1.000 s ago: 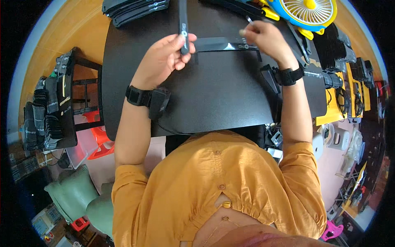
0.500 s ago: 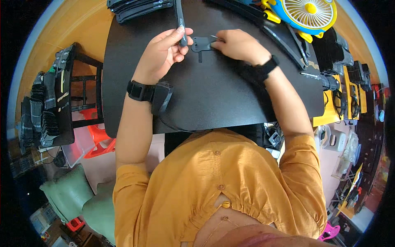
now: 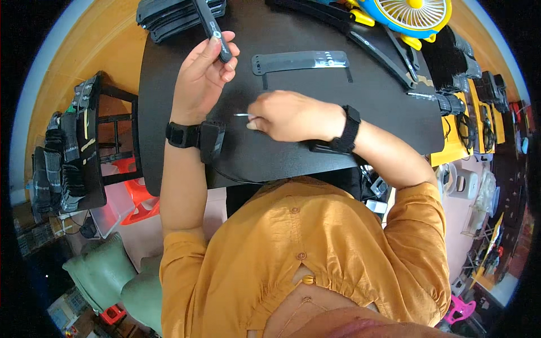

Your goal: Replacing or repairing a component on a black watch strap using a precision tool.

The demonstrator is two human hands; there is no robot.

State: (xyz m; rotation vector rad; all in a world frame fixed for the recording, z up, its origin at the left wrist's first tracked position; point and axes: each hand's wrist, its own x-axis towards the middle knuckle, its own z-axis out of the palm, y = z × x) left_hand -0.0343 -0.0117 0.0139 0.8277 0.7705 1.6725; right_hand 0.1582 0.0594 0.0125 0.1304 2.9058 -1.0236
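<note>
Raised at the left of the table, my left hand [image 3: 197, 84] is closed round a long black bar [image 3: 214, 31] with pale markings and a rounded end. My right hand [image 3: 298, 115] is closed over the middle of the table, and a thin, pale metallic rod [image 3: 241, 115] sticks out to its left; the rest of that rod is hidden in my fingers. Beyond my right hand lies a flat dark strip [image 3: 293, 62] with small holes at its left end, a shiny patch toward the right, and a narrow tab hanging down near each end.
Black strips are stacked [image 3: 169, 19] at the table's far left. A blue and yellow fan [image 3: 414, 8] stands at the far right, with long black bars [image 3: 383, 59] beside it. A screwdriver-like tool [image 3: 420, 96] lies by the right edge. A side rack [image 3: 67, 135] holds more black pieces.
My right hand has left the flat strip and come nearer and to the left with the thin rod, uncovering the whole strip. My left hand has shifted left with the bar.
</note>
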